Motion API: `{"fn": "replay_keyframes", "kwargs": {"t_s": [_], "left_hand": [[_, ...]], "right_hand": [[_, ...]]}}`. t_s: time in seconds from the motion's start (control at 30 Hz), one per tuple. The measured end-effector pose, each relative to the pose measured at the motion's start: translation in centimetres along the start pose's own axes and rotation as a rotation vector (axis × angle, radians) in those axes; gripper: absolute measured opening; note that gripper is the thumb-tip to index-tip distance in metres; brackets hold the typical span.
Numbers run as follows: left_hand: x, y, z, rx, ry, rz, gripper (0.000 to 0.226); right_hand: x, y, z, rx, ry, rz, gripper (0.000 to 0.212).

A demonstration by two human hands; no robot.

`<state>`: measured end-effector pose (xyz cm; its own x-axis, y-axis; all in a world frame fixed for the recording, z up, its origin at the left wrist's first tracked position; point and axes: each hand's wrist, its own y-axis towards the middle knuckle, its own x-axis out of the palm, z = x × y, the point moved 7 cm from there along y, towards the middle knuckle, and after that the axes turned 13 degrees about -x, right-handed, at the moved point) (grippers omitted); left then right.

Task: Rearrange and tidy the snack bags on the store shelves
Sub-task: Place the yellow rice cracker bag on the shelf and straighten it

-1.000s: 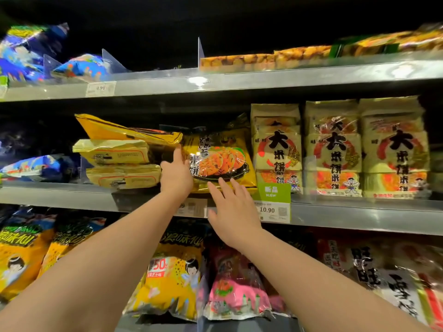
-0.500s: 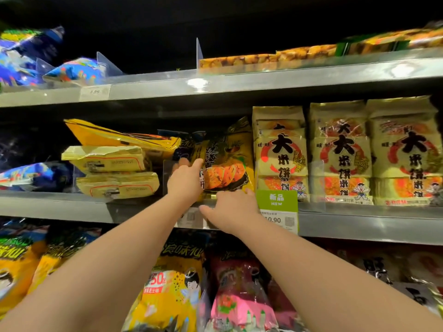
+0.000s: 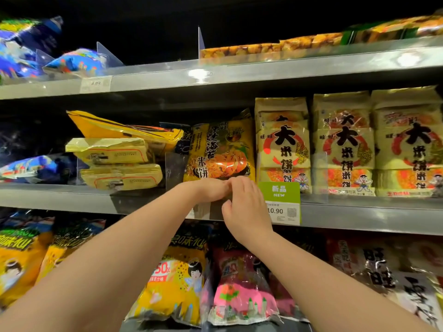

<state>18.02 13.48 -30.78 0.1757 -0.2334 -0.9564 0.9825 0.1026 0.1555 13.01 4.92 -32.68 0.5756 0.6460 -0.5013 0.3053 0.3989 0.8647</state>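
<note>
Middle shelf [image 3: 72, 196]: yellow seaweed rice-cracker bag [image 3: 220, 149] stands upright between 3 stacked yellow packs [image 3: 115, 153] and the row of beige rice-cracker bags [image 3: 282, 140]. Left hand [image 3: 208, 190] and right hand [image 3: 248, 208] meet at its bottom edge, touching each other. Fingers [image 3: 236, 185] bent against the edge; cannot tell whether either hand pinches the bag. Green price tag [image 3: 279, 191] just right of them.
</note>
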Motion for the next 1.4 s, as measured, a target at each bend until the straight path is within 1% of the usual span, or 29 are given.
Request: {"fn": "replay_keyframes", "kwargs": {"t_s": [0.03,0.07,0.1,0.13,0.2,0.23,0.27,0.3,0.33,0.4,0.43,0.47,0.5,0.6,0.7,0.8,0.9,0.93,1.0,1.03,1.1,1.17,1.2,1.23,1.27,1.3,1.37,1.4], "left_hand": [[-0.1,-0.2,0.1,0.021,0.028,0.033,0.047],[-0.7,-0.8,0.3,0.06,0.043,0.114,0.045],[-1.8,-1.6,0.2,0.092,0.053,0.248,0.043],[-3.3,-2.8,-0.1,0.106,0.076,0.425,0.04],[-6.3,-5.6,-0.9,0.081,0.179,0.811,0.032],[-7.5,-6.9,-1.4,0.074,0.216,0.958,0.029],[-8.6,-7.9,-2.0,0.076,0.226,1.067,0.027],[-9.5,-8.3,-2.9,0.069,0.221,1.124,0.029],[-10.1,-8.3,-4.0,0.026,0.218,1.127,0.037],[-10.9,-7.3,-6.4,-0.138,0.276,1.048,0.058],[-10.9,-6.7,-7.2,-0.205,0.321,1.016,0.063],[-10.8,-6.3,-7.7,-0.245,0.364,1.006,0.064],[-10.8,-6.0,-7.9,-0.264,0.397,1.008,0.06],[-11.3,-6.4,-7.5,-0.274,0.436,1.066,0.035],[-11.5,-6.9,-7.8,-0.258,0.36,1.095,0.028],[-11.4,-7.7,-8.7,-0.163,0.258,1.185,0.022],[-11.3,-8.7,-9.1,0.005,0.173,1.351,0.027],[-11.2,-9.1,-9.0,0.06,0.143,1.396,0.025],[-11.1,-10.0,-8.8,0.159,0.101,1.476,0.01],[-11.0,-10.2,-8.7,0.198,0.073,1.506,0.012],[-10.5,-10.2,-8.6,0.27,0.031,1.515,0.02],[-10.0,-10.3,-8.3,0.348,-0.01,1.515,0.018],[-9.9,-10.5,-8.0,0.376,-0.022,1.515,0.018],[-9.8,-10.7,-7.7,0.396,-0.033,1.514,0.019],[-9.8,-11.0,-7.3,0.414,-0.041,1.514,0.02],[-9.7,-11.2,-6.9,0.432,-0.046,1.506,0.021],[-9.5,-11.4,-6.4,0.47,-0.032,1.48,0.022],[-9.2,-11.5,-6.3,0.493,-0.015,1.466,0.022]], "right_hand": [[-0.2,-0.1,-0.1,-0.006,0.01,-0.002,0.033],[-0.3,-0.1,-0.2,-0.01,0.021,-0.011,0.033],[-0.4,0.0,-0.2,-0.006,0.041,-0.016,0.033],[-0.5,0.1,-0.3,0.012,0.071,-0.009,0.034],[-0.7,0.6,-0.6,0.075,0.14,0.02,0.036],[-0.6,0.9,-1.0,0.098,0.169,0.029,0.036],[-0.3,1.2,-1.6,0.114,0.192,0.034,0.035],[-0.1,1.5,-2.2,0.121,0.214,0.039,0.034],[0.2,1.8,-3.0,0.123,0.234,0.042,0.033],[0.7,2.1,-4.4,0.115,0.261,0.039,0.034],[1.0,2.2,-5.0,0.103,0.266,0.033,0.034],[1.2,2.3,-5.5,0.093,0.265,0.025,0.035],[1.3,2.5,-5.8,0.085,0.264,0.019,0.036],[1.5,3.1,-5.8,0.107,0.279,0.009,0.037],[1.9,3.6,-5.2,0.168,0.311,-0.005,0.036],[2.5,3.9,-5.1,0.223,0.394,-0.004,0.038],[3.3,4.4,-5.6,0.281,0.536,0.004,0.049],[3.4,4.7,-5.9,0.295,0.596,0.018,0.053],[3.5,5.1,-6.6,0.319,0.728,0.047,0.06],[3.4,5.3,-6.9,0.336,0.797,0.07,0.063],[3.6,5.9,-7.2,0.383,0.954,0.116,0.072],[4.0,6.6,-7.4,0.467,1.144,0.161,0.086],[4.2,6.8,-7.3,0.52,1.252,0.192,0.088],[4.2,7.1,-7.1,0.567,1.37,0.233,0.083],[4.2,7.4,-7.0,0.598,1.472,0.273,0.073],[3.9,7.4,-6.7,0.608,1.525,0.315,0.062],[3.5,7.2,-6.2,0.59,1.477,0.375,0.04],[3.4,7.0,-6.0,0.575,1.429,0.394,0.033]]}}
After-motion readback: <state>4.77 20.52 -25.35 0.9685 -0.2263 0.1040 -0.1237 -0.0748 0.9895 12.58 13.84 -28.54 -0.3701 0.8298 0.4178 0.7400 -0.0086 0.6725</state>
